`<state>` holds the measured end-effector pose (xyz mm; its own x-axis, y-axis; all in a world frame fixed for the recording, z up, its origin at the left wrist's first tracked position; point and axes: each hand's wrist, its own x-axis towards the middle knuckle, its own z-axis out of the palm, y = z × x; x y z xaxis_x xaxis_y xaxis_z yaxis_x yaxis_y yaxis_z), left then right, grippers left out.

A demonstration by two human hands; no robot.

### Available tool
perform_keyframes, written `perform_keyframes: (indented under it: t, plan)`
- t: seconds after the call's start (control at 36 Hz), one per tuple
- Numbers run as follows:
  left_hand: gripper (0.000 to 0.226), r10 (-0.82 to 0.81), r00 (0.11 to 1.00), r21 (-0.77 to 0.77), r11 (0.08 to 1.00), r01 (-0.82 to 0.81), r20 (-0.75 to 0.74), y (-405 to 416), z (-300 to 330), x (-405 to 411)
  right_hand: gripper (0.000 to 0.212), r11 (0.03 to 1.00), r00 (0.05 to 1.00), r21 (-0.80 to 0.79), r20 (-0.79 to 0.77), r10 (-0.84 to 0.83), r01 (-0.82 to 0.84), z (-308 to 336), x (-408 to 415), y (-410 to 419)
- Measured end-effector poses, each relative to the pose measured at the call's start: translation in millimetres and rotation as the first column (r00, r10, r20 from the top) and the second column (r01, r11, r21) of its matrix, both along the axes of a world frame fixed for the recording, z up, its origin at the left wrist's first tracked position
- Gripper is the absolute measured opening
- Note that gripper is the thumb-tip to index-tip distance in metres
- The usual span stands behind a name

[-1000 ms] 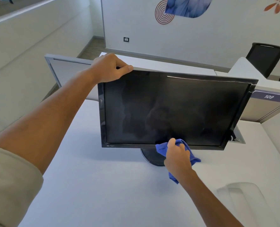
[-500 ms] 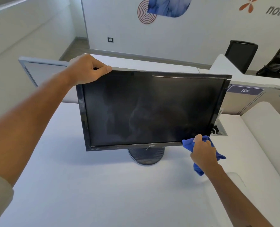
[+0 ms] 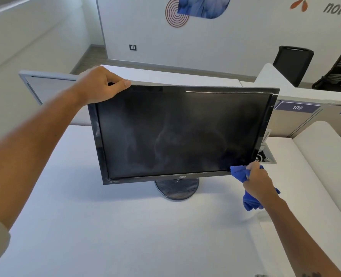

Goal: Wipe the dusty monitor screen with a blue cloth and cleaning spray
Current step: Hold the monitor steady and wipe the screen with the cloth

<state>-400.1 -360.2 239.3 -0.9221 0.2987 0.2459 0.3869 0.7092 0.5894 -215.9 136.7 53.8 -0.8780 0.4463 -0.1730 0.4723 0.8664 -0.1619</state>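
Observation:
A black monitor (image 3: 177,132) stands on a round base (image 3: 176,189) on the white desk (image 3: 105,226). Its dark screen shows pale smears and haze across the middle. My left hand (image 3: 99,85) grips the monitor's top left corner, thumb lying along the top bezel. My right hand (image 3: 258,181) holds a bunched blue cloth (image 3: 238,172) pressed against the screen's bottom right corner, and more cloth hangs below the wrist. No spray bottle is in view.
A grey partition (image 3: 45,86) runs behind the desk, with a "109" label (image 3: 297,107) to the right. Two black office chairs (image 3: 292,62) stand at the back right. A cable port (image 3: 265,154) sits behind the monitor's right edge.
My right hand slid the blue cloth rightward along the bottom of the screen, from the middle to the bottom right corner. My left hand kept its grip on the top left corner.

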Motion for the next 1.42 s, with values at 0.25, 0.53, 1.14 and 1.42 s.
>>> perform_keyframes:
  t: [0.25, 0.53, 1.14, 1.42]
  plan:
    - [0.044, 0.010, 1.000, -0.033, 0.999, -0.010, -0.002, 3, 2, 2, 0.023, 0.976, 0.978, -0.092, 0.052, 0.204, -0.199, 13, -8, 33]
    - [0.042, 0.038, 0.999, -0.017, 0.999, -0.037, 0.032, 9, 9, 9, 0.032, 0.964, 0.960, -0.066, 0.103, 0.262, -0.256, 16, -7, 11]
    - [0.044, 0.081, 0.997, -0.078, 0.994, -0.079, 0.015, 10, 11, 13, 0.031, 0.839, 0.827, -0.086, 0.144, 0.544, -0.537, 8, -14, -180]
    - [0.048, 0.036, 0.999, -0.063, 0.997, -0.036, 0.012, 6, 6, 8, 0.041, 0.727, 0.726, -0.053, 0.043, 0.687, -0.685, -2, -16, -270]
